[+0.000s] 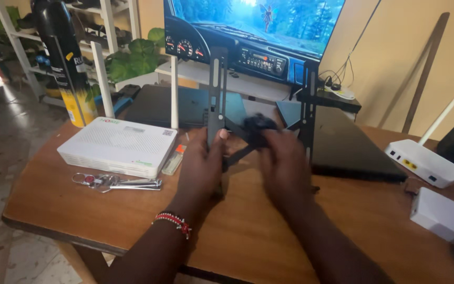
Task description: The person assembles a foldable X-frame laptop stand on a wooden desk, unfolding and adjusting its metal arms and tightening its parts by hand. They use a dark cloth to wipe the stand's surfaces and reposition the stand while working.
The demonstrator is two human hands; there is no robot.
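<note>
1. The left hand (202, 160) is wrapped around the lower part of the left upright bar of a black metal stand (253, 131), thumb on the front face; the bar stands nearly vertical, so the grip reads as a steadying one, keeping the frame from tipping while the other hand works.

2. The right hand (285, 168) is blurred with motion; its fingers reach to a dark knob-like joint (258, 129) where the crossed struts meet; I cannot tell whether it is clenched on that joint or only touching it (the blur hides the fingertips).

3. The stand sits upright between the two hands, in the middle of the wooden counter (106, 210), its foot hidden behind the left hand; its second slotted upright rises just beyond the right hand, apart from it.

4. Things about it: a white router (114, 147) with two antennas lies to the left, well clear of the left hand; a bunch of keys with a nail clipper (114, 182) lies in front of the router; a small lighter (174, 160) rests just beside the router's right end, near the left hand.

5. Behind the stand lie two closed dark laptops (353, 152), and a screen (253, 26) showing a driving game stands past them; a second white router (424, 163) and a white box (442, 213) sit at the right edge; a tall spray can (66, 63) stands at the far left corner.
</note>
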